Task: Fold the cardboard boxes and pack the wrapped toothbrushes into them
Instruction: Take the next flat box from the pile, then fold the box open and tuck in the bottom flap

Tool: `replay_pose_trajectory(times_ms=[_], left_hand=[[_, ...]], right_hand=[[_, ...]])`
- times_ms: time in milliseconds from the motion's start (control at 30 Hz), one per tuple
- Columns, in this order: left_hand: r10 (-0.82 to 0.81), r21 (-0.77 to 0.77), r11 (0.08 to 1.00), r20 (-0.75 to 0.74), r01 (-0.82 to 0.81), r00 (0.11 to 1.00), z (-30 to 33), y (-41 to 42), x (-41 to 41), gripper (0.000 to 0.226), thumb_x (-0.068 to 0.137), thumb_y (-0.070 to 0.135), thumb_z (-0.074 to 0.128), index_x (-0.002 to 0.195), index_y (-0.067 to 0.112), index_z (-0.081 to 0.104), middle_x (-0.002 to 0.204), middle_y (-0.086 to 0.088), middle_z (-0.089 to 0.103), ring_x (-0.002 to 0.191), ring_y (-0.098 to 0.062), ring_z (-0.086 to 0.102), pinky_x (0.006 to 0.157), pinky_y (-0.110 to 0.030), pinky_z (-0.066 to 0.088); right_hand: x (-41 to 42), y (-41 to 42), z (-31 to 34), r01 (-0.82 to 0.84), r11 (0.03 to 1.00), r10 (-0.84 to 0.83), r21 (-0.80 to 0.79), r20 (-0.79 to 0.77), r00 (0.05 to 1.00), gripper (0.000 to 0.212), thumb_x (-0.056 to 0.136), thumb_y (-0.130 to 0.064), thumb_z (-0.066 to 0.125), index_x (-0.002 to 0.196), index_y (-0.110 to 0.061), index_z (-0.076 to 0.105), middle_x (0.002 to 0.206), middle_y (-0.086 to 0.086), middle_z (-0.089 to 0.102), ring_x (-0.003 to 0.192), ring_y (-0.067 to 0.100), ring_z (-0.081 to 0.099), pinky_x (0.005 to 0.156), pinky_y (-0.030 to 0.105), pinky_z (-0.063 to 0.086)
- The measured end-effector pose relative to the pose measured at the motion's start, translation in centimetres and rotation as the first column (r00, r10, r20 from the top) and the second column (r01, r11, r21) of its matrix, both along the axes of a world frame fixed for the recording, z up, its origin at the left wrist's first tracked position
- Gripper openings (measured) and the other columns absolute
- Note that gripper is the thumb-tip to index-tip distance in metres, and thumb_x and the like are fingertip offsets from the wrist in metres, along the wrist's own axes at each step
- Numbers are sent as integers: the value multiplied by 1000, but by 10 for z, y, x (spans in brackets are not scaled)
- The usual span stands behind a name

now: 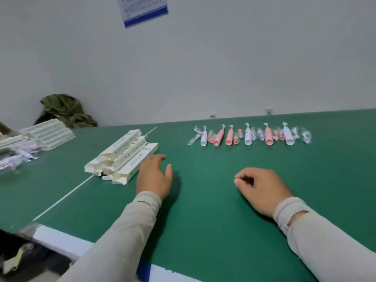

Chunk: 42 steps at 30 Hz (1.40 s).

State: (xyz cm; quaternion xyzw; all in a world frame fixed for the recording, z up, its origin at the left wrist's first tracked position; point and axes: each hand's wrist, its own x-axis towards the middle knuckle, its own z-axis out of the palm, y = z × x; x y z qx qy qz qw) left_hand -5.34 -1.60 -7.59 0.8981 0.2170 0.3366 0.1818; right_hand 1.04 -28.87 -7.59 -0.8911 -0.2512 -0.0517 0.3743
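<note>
Green table, grey wall behind. Left hand relaxed beside cardboard boxes; right hand loosely curled, empty. Wrapped toothbrushes untouched. Likely next: pick up box.

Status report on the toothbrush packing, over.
Left hand open, beside the box stack, holding nothing. Right hand loosely curled, empty. Toothbrushes lined up across the table, unpacked. Nothing in the way.
</note>
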Motion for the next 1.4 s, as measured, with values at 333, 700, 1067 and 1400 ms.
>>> replay_pose_trajectory(times_ms=[333,700,1067,1400], left_hand=[[459,375,864,-311,-336,832,4,87,-5,50,90,58,47,114,17,62,116,-8,64,108,-30,58,87,-40,46],[31,-264,964,-24,-36,999,12,15,14,29,88,33,69,104,22,47,98,-1,62,84,-26,57,75,-33,41],[-638,-605,367,389,707,664,20,-199,62,54,76,32,74,125,28,53,112,12,66,108,-3,61,94,-25,50],[-403,-776,-463,614,428,679,0,-169,76,40,80,47,72,96,10,73,84,-10,68,77,-26,69,75,-41,60]], right_hand=[[11,-3,-10,-11,994,12,106,-11,1000,15,89,-33,68,75,-32,70,74,-20,69,72,0,62,70,16,48],[14,4,-13,-3,949,25,314,-66,997,7,88,-29,71,81,-31,69,75,-15,69,69,-2,62,69,15,48],[38,-45,9,399,452,89,798,-485,870,24,100,-27,57,112,-9,66,102,7,77,94,28,73,90,48,57],[26,-24,-1,119,778,319,617,-551,771,53,84,-57,64,104,-9,74,99,-2,76,95,25,72,92,47,55]])
